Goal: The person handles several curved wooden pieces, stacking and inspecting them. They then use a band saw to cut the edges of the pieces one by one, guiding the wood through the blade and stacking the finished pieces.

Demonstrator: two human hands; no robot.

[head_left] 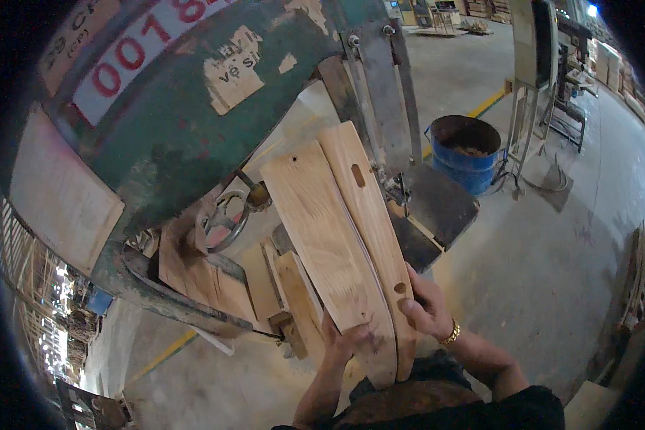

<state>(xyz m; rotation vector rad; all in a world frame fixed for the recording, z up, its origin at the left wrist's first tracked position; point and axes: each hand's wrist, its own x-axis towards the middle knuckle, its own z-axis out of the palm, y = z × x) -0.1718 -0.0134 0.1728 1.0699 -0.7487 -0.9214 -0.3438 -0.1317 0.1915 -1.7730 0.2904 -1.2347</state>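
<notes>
My left hand (345, 340) is closed on the lower left edge of a wide, pale wooden board (322, 236), its fingers partly hidden by the wood. A small hole shows near each end of this board. Along its right side runs a narrower curved wooden piece (369, 215) with an elongated slot near the top and an opening lower down. A thin curved gap separates the two. My right hand (424, 307) grips the curved piece by its lower right edge, thumb on top near the lower opening. Both pieces slant up and away from my body, in front of a green band saw (186, 136).
The saw's dark table (441, 204) lies just right of the wood. A handwheel (228, 218) and wooden boxing (204, 269) are at left. Beyond the table stands a blue drum (464, 161). A metal stand (534, 64) with cables on the floor is farther right.
</notes>
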